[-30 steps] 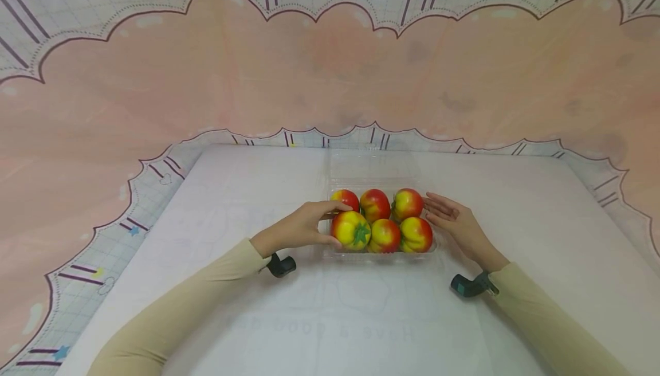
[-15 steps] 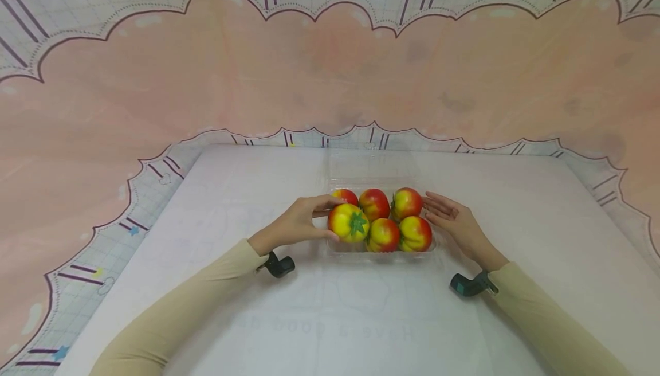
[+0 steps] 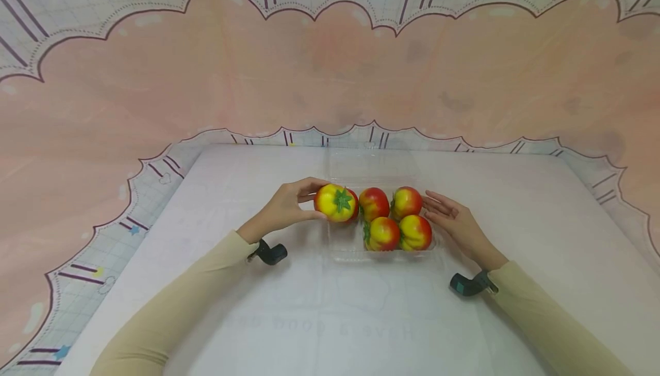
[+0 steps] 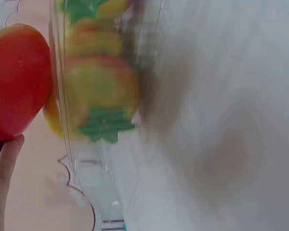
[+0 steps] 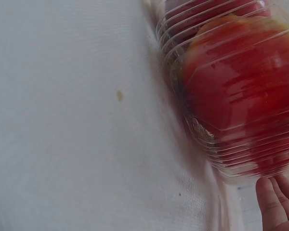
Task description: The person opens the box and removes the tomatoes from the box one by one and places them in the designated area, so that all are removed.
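Observation:
My left hand [image 3: 281, 207] grips a yellow-and-red tomato [image 3: 332, 203] with a green star-shaped calyx, thumb on the near side and fingers on the far side. It is over the left end of a clear plastic clamshell box [image 3: 346, 244] and mostly hides another tomato behind it. The left wrist view shows the held tomato's red side [image 4: 17, 82] above the box's edge. Several more tomatoes [image 3: 381, 234] sit in the box in two rows. My right hand [image 3: 459, 227] stays at the box's right end, fingers extended, fingertips right at the wall in the right wrist view.
The box's clear lid [image 3: 371, 164] lies folded back toward the far edge of the white-covered table [image 3: 258, 318]. A patterned cloth backdrop [image 3: 319, 78] rises behind. Each wrist carries a small black camera.
My left hand has lifted the tomato from the box's front left spot and moved it up, back and slightly left, baring the box floor there. The right hand has stayed put.

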`<move>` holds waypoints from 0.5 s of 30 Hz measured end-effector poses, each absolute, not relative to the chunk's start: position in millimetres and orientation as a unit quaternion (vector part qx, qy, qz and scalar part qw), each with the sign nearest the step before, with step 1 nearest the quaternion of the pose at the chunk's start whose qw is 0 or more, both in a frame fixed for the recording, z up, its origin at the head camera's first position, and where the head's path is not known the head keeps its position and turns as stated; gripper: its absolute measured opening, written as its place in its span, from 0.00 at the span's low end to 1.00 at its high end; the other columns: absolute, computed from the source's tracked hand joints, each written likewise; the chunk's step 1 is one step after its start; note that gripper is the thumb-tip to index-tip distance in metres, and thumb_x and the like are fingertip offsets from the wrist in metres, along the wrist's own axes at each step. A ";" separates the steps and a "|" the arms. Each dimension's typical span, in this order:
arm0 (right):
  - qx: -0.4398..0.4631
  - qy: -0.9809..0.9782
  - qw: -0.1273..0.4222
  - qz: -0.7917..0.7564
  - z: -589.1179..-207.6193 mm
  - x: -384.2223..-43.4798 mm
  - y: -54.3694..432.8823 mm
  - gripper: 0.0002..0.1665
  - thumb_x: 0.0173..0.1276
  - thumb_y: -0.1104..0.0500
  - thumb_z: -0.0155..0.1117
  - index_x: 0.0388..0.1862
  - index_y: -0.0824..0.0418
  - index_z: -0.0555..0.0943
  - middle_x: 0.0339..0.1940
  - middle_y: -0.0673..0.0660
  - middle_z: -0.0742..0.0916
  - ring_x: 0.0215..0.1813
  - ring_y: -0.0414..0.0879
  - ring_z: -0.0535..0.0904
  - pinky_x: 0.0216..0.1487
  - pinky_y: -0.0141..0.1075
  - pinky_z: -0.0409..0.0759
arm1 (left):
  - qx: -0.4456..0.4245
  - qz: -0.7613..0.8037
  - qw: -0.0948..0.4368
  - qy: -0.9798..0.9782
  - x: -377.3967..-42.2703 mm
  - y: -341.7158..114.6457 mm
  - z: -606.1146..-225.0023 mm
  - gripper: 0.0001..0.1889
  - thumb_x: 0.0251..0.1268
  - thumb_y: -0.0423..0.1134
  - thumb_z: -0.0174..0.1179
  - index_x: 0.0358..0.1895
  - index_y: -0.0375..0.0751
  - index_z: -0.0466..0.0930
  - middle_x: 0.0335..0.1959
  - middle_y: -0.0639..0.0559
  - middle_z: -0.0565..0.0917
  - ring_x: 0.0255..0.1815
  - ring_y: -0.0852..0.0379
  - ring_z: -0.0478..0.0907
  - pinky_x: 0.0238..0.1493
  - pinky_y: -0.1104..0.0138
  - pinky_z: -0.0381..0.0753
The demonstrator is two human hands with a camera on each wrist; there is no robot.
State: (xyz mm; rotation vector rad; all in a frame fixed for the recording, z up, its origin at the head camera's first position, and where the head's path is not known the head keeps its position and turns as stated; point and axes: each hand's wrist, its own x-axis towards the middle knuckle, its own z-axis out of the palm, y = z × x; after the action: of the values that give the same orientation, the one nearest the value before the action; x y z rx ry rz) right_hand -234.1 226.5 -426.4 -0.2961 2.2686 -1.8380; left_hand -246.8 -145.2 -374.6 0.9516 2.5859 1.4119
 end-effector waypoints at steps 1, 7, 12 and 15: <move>-0.100 0.768 0.104 -0.624 -426.5 -234.2 226.4 0.37 0.71 0.55 0.55 0.73 0.66 0.55 0.71 0.71 0.63 0.52 0.17 0.73 0.53 0.18 0.74 | 0.303 0.459 0.019 0.835 -248.6 -147.1 -374.4 0.32 0.47 0.36 0.71 0.59 0.37 0.72 0.60 0.43 0.77 0.62 0.47 0.75 0.59 0.63 0.77; -0.097 0.774 0.103 -0.618 -426.7 -234.4 226.3 0.36 0.71 0.55 0.54 0.73 0.65 0.55 0.71 0.70 0.63 0.56 0.22 0.74 0.54 0.18 0.74 | 0.274 0.477 -0.004 0.835 -257.1 -157.6 -372.1 0.31 0.47 0.35 0.71 0.58 0.36 0.72 0.60 0.41 0.76 0.61 0.46 0.75 0.58 0.64 0.77; -0.095 0.807 0.088 -0.576 -426.5 -233.5 226.9 0.36 0.71 0.52 0.55 0.73 0.62 0.57 0.71 0.66 0.67 0.69 0.50 0.68 0.57 0.20 0.70 | 0.250 0.481 -0.016 0.840 -263.7 -165.5 -373.5 0.31 0.50 0.35 0.70 0.59 0.35 0.71 0.60 0.40 0.76 0.62 0.45 0.75 0.58 0.64 0.76; -0.100 0.820 0.075 -0.558 -426.3 -233.2 226.9 0.35 0.71 0.53 0.55 0.72 0.62 0.59 0.70 0.65 0.69 0.69 0.59 0.65 0.57 0.22 0.69 | 0.235 0.485 -0.019 0.842 -267.5 -170.2 -374.9 0.31 0.50 0.36 0.70 0.60 0.35 0.71 0.60 0.40 0.75 0.62 0.45 0.74 0.58 0.65 0.76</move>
State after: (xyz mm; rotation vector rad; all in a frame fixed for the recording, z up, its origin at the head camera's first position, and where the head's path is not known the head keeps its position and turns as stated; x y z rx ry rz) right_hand -233.2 226.9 -426.3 -0.2994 2.4609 -1.6731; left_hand -267.5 -170.2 -374.9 0.7460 2.6784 1.5413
